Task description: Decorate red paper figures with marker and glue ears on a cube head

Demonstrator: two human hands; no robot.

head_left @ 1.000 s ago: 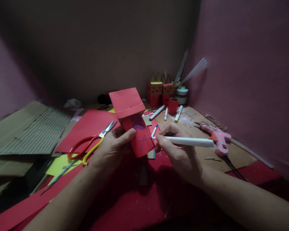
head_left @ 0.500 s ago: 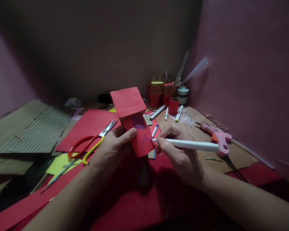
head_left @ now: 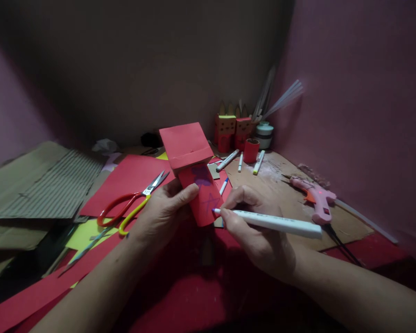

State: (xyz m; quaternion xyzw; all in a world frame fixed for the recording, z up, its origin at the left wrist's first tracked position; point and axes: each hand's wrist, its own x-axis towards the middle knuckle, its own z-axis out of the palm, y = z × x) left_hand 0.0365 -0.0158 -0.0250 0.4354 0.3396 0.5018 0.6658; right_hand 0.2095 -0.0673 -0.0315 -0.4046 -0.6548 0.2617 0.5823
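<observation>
Over the middle of the table, my left hand (head_left: 169, 203) grips a red paper figure (head_left: 201, 203) by its tube-like lower part, thumb in front. A flat-sided red box (head_left: 187, 144) forms its top, tilted to the left. Purple marks, a star outline among them, show on the red tube. My right hand (head_left: 253, 222) pinches a white marker (head_left: 277, 223); its purple tip is at the tube's lower right side, by the star. Whether the tip touches the paper I cannot tell. Red-and-yellow scissors (head_left: 135, 203) lie beside my left hand, blades open.
A pink glue gun (head_left: 315, 196) lies on cardboard at the right. Behind are several markers (head_left: 228, 160), a red tube (head_left: 251, 151), two cardboard figures (head_left: 226, 134) and a pale jar (head_left: 264, 135). Red paper (head_left: 125, 178) and corrugated cardboard (head_left: 52, 189) cover the left.
The marker tip has shifted slightly left and down on the tube, and the marker's back end has dropped. More purple star lines show. My left hand holds nearly the same place.
</observation>
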